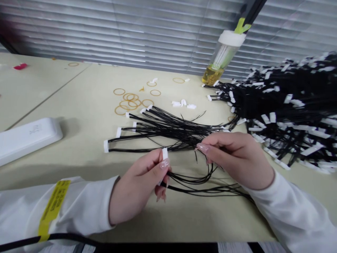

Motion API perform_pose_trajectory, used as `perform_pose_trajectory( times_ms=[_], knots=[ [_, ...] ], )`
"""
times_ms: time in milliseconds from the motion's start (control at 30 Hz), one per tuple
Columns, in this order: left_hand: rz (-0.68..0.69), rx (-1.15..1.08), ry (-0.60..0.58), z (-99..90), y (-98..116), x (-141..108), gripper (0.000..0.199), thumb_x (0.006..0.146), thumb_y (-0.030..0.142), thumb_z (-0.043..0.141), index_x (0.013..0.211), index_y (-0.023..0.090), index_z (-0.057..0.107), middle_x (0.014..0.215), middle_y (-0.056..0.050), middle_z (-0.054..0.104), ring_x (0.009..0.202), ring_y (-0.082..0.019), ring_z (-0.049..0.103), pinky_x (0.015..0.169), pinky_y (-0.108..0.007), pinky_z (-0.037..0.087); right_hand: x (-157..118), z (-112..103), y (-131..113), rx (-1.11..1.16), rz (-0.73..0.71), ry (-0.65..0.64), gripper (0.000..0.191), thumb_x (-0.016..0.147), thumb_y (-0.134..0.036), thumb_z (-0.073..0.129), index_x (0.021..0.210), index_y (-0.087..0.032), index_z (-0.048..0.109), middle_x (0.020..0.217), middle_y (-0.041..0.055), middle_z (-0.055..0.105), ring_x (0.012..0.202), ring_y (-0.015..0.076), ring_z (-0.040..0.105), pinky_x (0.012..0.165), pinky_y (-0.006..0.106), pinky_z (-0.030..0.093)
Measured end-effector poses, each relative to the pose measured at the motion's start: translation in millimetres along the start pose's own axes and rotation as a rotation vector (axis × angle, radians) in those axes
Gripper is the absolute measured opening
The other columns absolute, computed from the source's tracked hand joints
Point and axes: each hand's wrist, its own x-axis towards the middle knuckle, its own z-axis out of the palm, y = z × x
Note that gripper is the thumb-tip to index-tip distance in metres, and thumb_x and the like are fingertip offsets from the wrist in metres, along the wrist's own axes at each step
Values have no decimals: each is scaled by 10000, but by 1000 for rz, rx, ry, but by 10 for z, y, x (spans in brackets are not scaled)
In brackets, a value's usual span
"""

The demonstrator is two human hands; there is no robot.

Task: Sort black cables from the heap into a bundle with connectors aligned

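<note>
My left hand (139, 186) pinches a small white connector (164, 154) between thumb and finger, with thin black wires (205, 186) trailing from it in a loop below. My right hand (233, 160) is a little to the right, with its fingertips closed on the black wires. Ahead of both hands, a loose bundle of black wires (171, 130) with white connector ends lies on the table and fans out to the left. Its far end runs under my right hand's side toward the heap.
A large heap of black wires with white connectors (286, 109) fills the right side. Rubber bands (129, 102), loose white connectors (183, 103), a clear bottle with yellow liquid (219, 58) and a white plastic case (26, 140) stand on the beige table (79, 105), before window blinds.
</note>
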Motion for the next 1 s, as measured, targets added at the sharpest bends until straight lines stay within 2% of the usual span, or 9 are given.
perform_pose_trajectory(
  times_ms=[267,533,767,1000],
  knots=[
    [2,26,-34,-41,-45,-7,240,820,355,418,677,163,409,533,63,442,401,-35,427,389,-154,350,5,20,14,42,-27,-71,214,793,-289,519,658,-135,580,549,3,526,477,57,419,426,178,324],
    [1,17,-45,-41,-88,3,233,837,345,400,691,165,419,552,61,441,414,-33,421,410,-161,368,-6,-22,18,71,-45,-25,188,793,-260,525,654,-142,571,542,-7,526,472,51,413,425,171,320],
    [3,13,-41,-31,-36,-13,230,816,347,443,678,164,421,562,56,445,422,-35,418,410,-163,361,-5,-8,8,42,-74,-1,171,793,-237,520,666,-139,580,551,-3,534,484,56,441,436,173,336],
    [5,45,-45,-31,-29,-18,236,821,348,425,673,165,407,566,55,438,432,-39,419,424,-171,364,19,-53,20,8,-92,-100,196,806,-240,489,670,-125,569,557,7,536,484,59,446,430,176,329]
  ],
)
